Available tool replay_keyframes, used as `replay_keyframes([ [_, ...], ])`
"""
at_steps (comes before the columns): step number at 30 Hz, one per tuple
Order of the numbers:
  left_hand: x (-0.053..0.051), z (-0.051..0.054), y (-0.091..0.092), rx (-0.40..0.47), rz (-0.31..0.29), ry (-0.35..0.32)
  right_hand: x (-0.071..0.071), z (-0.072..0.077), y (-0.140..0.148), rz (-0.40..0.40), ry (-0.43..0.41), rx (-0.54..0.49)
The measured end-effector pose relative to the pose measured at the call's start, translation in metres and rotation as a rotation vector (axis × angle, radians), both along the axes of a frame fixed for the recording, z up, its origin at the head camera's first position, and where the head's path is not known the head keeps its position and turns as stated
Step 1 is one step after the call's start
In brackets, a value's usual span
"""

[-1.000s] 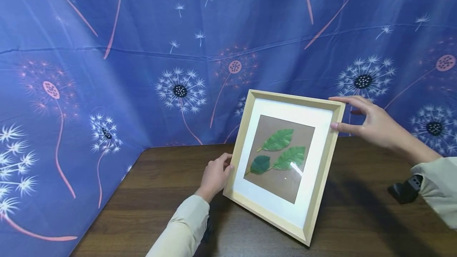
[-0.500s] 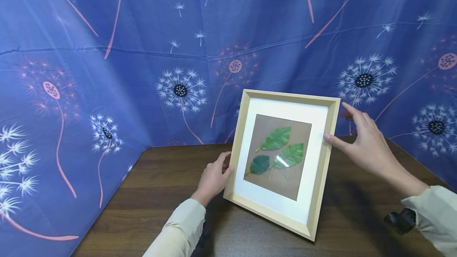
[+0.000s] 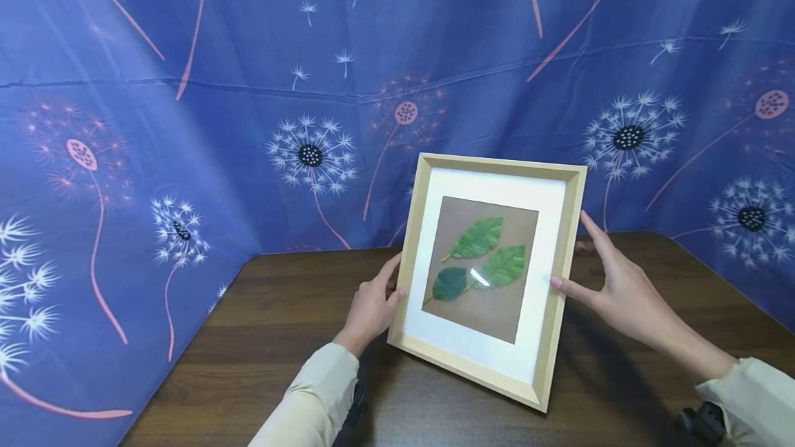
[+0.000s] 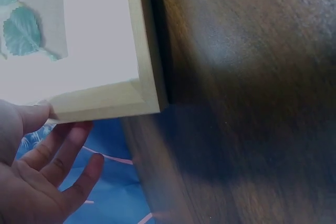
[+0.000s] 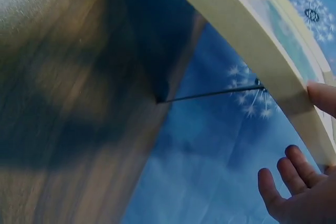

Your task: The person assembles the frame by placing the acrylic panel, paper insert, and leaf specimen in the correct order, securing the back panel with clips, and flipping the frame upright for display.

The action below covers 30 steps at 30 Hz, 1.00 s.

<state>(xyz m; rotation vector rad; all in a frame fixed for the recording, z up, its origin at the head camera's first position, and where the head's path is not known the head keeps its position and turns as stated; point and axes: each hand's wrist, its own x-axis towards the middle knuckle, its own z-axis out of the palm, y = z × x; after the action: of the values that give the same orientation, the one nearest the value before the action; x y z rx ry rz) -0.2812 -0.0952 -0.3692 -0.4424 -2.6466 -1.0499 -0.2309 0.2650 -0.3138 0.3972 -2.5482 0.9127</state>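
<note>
A light-wood picture frame stands on the table, leaning back and turned slightly. Behind its glass, a white mat surrounds a brown panel with three green leaves. My left hand holds the left side, thumb at the front edge and fingers partly hidden behind; in the left wrist view its lower fingers hang free. On the right side, my right hand grips the rail between thumb and forefinger. In the right wrist view, a thin dark support leg runs from the frame's back to the table.
The dark wood table carries the frame near its middle. A blue cloth with dandelion prints hangs behind and on both sides, close to the table's edges. A black wrist device sits at the right sleeve.
The frame's top has shifted slightly left and its face has turned a little. My right hand has slid from the top right corner down the right side. The left hand has stayed at the left side.
</note>
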Motion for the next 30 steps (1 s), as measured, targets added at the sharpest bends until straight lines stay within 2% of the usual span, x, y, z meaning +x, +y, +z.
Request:
replay_keyframes([
  [6,0.002,-0.001,0.007,-0.047,-0.002,0.014,-0.014,-0.001,0.010,0.030,-0.017,0.015],
  [14,0.010,0.003,0.024,-0.148,0.087,-0.026,-0.035,-0.001,0.016,0.022,-0.082,0.061],
  [21,0.016,0.004,0.041,-0.177,0.166,0.009,-0.047,0.000,0.012,0.042,-0.147,0.028],
  [26,0.019,0.004,0.048,-0.182,0.184,0.010,-0.052,0.000,0.010,0.058,-0.207,-0.026],
  [30,0.021,0.004,0.056,-0.193,0.195,0.011,-0.053,-0.001,0.011,0.046,-0.207,-0.047],
])
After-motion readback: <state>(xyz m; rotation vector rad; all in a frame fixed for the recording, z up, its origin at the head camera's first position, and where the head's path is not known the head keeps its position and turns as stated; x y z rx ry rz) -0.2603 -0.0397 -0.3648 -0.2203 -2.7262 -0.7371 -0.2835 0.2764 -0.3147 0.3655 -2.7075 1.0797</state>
